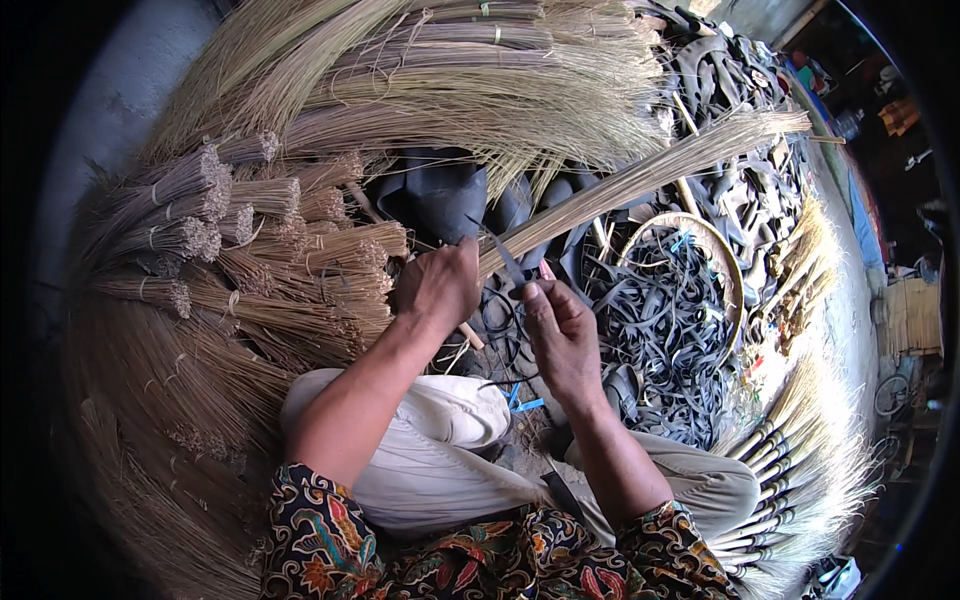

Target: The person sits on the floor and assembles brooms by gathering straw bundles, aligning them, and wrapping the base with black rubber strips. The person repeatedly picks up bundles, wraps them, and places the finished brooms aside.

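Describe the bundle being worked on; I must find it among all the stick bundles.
Start at the person's two hands mid-picture. The left hand clasps the butt of a long stick bundle slanting up to the right. Unlike the stacked bundles on the left, it is lifted, with the right hand at its end.

Stacked broom bundles (250, 250), rubber strips (670, 300)

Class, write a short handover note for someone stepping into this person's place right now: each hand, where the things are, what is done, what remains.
Left hand: gripping the base of a loose bundle of broom sticks that fans up to the right.
Right hand: holding a dark strip against that base.
Done: tied bundles stacked at left; finished brooms at lower right.
Left: this bundle is not yet bound; more strips sit in the round basket.
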Motion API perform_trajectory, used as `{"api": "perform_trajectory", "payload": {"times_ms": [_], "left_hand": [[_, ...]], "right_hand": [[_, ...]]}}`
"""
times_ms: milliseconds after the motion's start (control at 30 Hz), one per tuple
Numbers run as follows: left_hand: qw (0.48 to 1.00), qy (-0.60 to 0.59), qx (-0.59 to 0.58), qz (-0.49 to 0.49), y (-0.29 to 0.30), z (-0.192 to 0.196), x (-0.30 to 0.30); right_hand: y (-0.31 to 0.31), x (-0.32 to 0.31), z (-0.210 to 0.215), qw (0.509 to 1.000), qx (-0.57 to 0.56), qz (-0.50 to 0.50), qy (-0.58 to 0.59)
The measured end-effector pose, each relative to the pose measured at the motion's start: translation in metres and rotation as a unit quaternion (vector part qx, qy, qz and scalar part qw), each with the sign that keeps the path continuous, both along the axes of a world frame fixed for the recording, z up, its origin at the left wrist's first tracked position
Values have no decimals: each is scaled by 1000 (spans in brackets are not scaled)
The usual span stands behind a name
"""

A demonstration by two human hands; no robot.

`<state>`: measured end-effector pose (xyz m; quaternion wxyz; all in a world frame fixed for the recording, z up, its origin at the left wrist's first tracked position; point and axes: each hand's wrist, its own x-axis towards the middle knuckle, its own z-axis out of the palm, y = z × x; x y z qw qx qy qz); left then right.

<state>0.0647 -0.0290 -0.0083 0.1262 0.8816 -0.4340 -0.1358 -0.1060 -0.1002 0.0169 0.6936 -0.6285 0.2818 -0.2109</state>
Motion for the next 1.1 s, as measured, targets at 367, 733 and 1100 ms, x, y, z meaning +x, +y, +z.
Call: {"api": "perform_trajectory", "payload": {"times_ms": [367, 733, 1100], "left_hand": [[999, -42, -22, -25, 1, 10, -19], [959, 262, -77, -80, 18, 43, -26], [850, 476, 69, -214, 21, 20, -41]], "right_hand": [[0, -18, -2, 998, 6, -11, 58], [-20, -69, -44, 938, -274, 95, 187], [-50, -43, -35, 784, -604, 132, 46]]}}
